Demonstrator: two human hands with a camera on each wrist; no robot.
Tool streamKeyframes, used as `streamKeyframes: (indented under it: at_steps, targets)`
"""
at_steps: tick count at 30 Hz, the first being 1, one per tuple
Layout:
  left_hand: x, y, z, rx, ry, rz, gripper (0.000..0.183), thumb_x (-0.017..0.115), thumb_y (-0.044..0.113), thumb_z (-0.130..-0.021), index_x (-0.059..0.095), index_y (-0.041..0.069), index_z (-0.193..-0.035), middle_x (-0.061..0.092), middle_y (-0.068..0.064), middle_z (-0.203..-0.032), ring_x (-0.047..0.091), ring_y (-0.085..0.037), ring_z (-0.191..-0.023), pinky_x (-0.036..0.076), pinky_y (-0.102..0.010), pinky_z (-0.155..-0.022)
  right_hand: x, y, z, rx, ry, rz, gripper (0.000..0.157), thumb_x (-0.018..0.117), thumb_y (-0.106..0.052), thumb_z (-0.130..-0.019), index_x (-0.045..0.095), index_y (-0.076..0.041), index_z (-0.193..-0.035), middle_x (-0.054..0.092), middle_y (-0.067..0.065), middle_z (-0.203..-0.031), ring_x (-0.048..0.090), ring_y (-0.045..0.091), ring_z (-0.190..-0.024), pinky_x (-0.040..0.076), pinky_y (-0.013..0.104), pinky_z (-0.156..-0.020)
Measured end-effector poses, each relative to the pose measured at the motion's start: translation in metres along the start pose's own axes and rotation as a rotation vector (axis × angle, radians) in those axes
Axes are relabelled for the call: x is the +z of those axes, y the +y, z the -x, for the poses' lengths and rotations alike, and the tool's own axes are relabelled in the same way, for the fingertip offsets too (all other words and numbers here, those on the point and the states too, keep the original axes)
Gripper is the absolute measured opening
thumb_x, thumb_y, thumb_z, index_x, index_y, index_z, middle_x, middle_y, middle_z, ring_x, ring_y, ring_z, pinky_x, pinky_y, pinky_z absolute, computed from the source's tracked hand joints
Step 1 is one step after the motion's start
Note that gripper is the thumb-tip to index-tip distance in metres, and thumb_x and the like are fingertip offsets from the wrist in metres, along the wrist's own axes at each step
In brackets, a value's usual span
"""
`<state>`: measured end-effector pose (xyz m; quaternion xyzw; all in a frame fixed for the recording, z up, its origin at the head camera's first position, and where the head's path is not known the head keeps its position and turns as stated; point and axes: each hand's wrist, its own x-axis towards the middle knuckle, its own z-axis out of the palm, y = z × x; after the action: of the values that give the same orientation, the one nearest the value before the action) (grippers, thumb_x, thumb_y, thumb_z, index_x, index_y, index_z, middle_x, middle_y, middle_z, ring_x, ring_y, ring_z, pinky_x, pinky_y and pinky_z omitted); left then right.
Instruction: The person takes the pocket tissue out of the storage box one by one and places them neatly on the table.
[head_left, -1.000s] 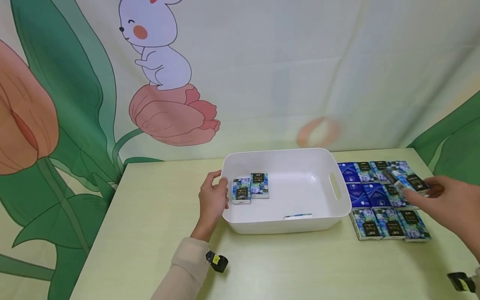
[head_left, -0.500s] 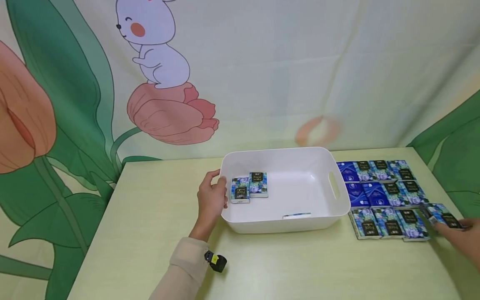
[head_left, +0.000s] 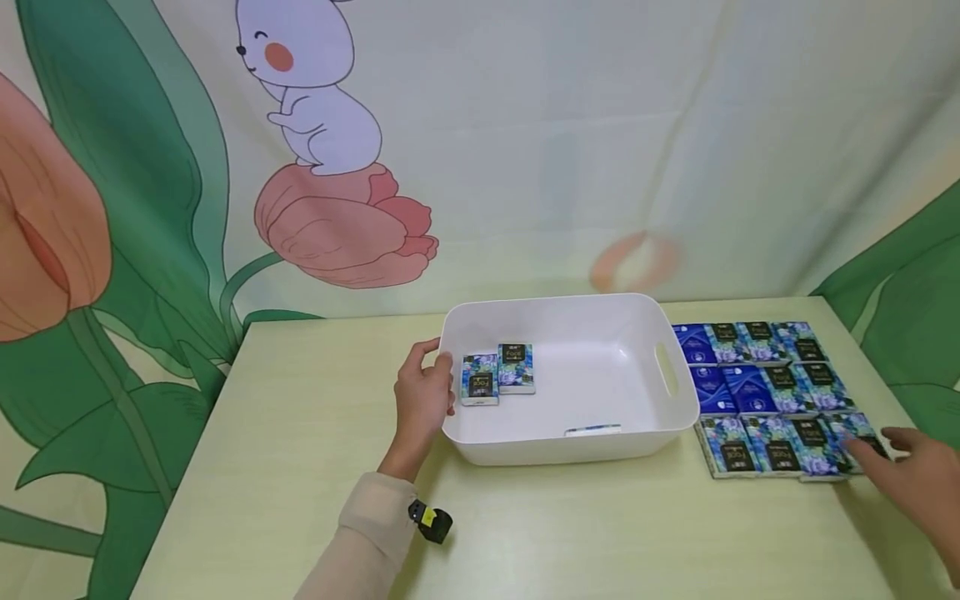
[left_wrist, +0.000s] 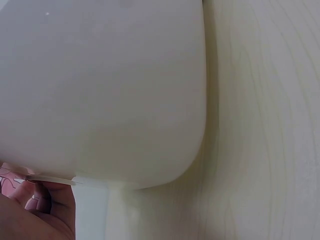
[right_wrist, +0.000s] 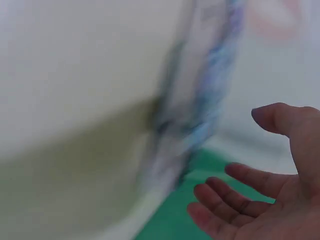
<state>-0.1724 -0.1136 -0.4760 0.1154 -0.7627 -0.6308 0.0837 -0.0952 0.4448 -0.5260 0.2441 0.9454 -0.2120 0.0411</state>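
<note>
My left hand (head_left: 423, 400) grips the left end of a white plastic bin (head_left: 573, 452). In the left wrist view, its fingers (left_wrist: 61, 207) curl at the bin's rim. Two floral pocket tissue packs (head_left: 480, 380) lie at the left inside the bin, and a thin edge of another pack (head_left: 592, 431) shows by its front wall. My right hand (head_left: 918, 477) is beside the front row's rightmost tissue pack (head_left: 855, 435), which lies on the table. In the right wrist view, thumb and fingers are spread with nothing between them, apart from the blurred packs (right_wrist: 195, 95).
Three rows of tissue packs, blue ones (head_left: 750, 389) and floral ones (head_left: 782, 446), lie right of the bin on the pale wooden table (head_left: 570, 533). A printed curtain (head_left: 525, 167) hangs behind the table's back edge.
My right hand carried a tissue pack rightward and forward to the front row's right end, laid it there and let go. The left hand stays on the bin.
</note>
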Motion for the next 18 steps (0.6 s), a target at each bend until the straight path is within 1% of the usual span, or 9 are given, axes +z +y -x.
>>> streamKeyframes:
  at_steps: [2, 4, 6, 9, 11, 14, 16, 18]
  targets:
    - [0.0, 0.0, 0.0, 0.006, 0.001, 0.001, 0.034, 0.055, 0.023, -0.1, 0.06, 0.012, -0.132, 0.056, -0.017, -0.069, 0.045, -0.014, -0.043, 0.043, -0.026, -0.043, -0.015, -0.03, 0.014, -0.159, 0.051, -0.035, 0.084, 0.049, -0.056, -0.1, 0.039, 0.017, -0.141, 0.042, 0.044, -0.132, 0.047, 0.06, -0.111, 0.046, 0.063, -0.079]
    - [0.001, 0.0, 0.0, 0.007, 0.002, 0.002, 0.034, 0.055, 0.023, -0.1, 0.06, 0.012, -0.132, 0.056, -0.019, -0.07, 0.044, -0.013, -0.043, 0.043, -0.026, -0.042, -0.034, -0.073, 0.032, -0.293, 0.081, -0.065, 0.069, 0.056, -0.047, -0.101, 0.049, 0.013, -0.136, 0.053, 0.039, -0.125, 0.053, 0.055, -0.105, 0.048, 0.058, -0.071]
    - [0.001, 0.001, 0.001, 0.003, 0.003, 0.007, 0.034, 0.055, 0.023, -0.1, 0.06, 0.011, -0.132, 0.057, -0.021, -0.071, 0.044, -0.013, -0.043, 0.042, -0.026, -0.042, -0.047, -0.111, 0.045, -0.442, 0.124, -0.093, 0.058, 0.06, -0.043, -0.1, 0.06, 0.009, -0.125, 0.064, 0.031, -0.108, 0.06, 0.045, -0.092, 0.048, 0.048, -0.062]
    - [0.0, 0.0, 0.001, -0.004, 0.002, 0.01, 0.035, 0.055, 0.023, -0.101, 0.06, 0.011, -0.133, 0.057, -0.023, -0.072, 0.045, -0.014, -0.044, 0.042, -0.025, -0.042, -0.057, -0.164, 0.057, -0.595, 0.103, -0.134, 0.046, 0.066, -0.04, -0.097, 0.068, 0.003, -0.114, 0.069, 0.016, -0.091, 0.064, 0.031, -0.079, 0.046, 0.035, -0.055]
    - [0.0, 0.0, 0.0, -0.008, -0.002, 0.005, 0.035, 0.055, 0.023, -0.101, 0.059, 0.011, -0.134, 0.057, -0.023, -0.073, 0.045, -0.014, -0.044, 0.042, -0.026, -0.042, -0.059, -0.193, 0.061, -0.673, 0.047, -0.137, 0.041, 0.07, -0.039, -0.095, 0.07, 0.0, -0.108, 0.067, 0.007, -0.083, 0.061, 0.024, -0.073, 0.046, 0.032, -0.054]
    - [0.0, -0.001, 0.0, -0.01, -0.002, -0.01, 0.035, 0.054, 0.024, -0.102, 0.059, 0.012, -0.134, 0.057, -0.02, -0.071, 0.045, -0.014, -0.044, 0.043, -0.026, -0.043, -0.054, -0.23, 0.063, -0.77, -0.081, -0.109, 0.038, 0.073, -0.038, -0.093, 0.072, -0.002, -0.106, 0.064, 0.001, -0.08, 0.056, 0.019, -0.071, 0.047, 0.032, -0.057]
    - [0.0, -0.001, -0.001, -0.009, 0.0, -0.017, 0.035, 0.054, 0.025, -0.102, 0.059, 0.012, -0.134, 0.057, -0.017, -0.069, 0.045, -0.014, -0.044, 0.043, -0.026, -0.043, -0.048, -0.251, 0.064, -0.819, -0.192, -0.078, 0.039, 0.074, -0.038, -0.092, 0.072, -0.003, -0.107, 0.063, 0.0, -0.081, 0.055, 0.018, -0.071, 0.049, 0.033, -0.06]
    - [0.0, 0.0, -0.001, -0.011, 0.006, -0.02, 0.035, 0.054, 0.025, -0.102, 0.059, 0.012, -0.134, 0.056, -0.015, -0.067, 0.045, -0.014, -0.043, 0.043, -0.026, -0.043, -0.041, -0.268, 0.063, -0.854, -0.32, -0.035, 0.044, 0.073, -0.041, -0.092, 0.072, -0.002, -0.112, 0.065, -0.001, -0.086, 0.058, 0.016, -0.074, 0.051, 0.034, -0.065]
